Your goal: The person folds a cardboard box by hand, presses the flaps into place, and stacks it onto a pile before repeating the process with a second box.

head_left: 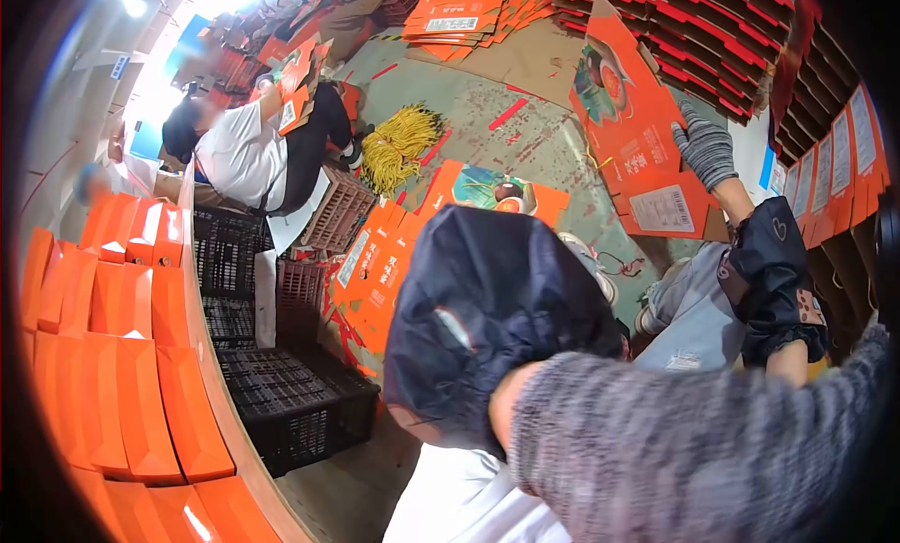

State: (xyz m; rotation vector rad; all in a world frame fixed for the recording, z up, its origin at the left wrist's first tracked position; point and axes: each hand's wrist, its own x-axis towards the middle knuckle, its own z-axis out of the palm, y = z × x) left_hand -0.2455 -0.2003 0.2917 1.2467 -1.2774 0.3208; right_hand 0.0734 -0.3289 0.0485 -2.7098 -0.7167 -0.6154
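Note:
My right hand (705,149), in a grey knitted glove, grips the right edge of an orange printed carton (626,135). The carton stands partly folded, with fruit artwork and a white label on its panels. In the near foreground my left hand (694,444), gloved the same way, reaches across to the right. Its fingers are blurred and run into the dark edge of the view, near the flat cartons (848,158) stacked at the right. Whether it holds anything is hidden. Black sleeve covers are on both forearms.
Orange boxes (112,384) fill the left side behind a wooden edge. Black crates (291,402) stand beside it. Flat cartons (370,266) and yellow ties (403,149) lie on the floor. A co-worker (248,154) sits at upper left with a carton. More carton stacks (469,18) are behind.

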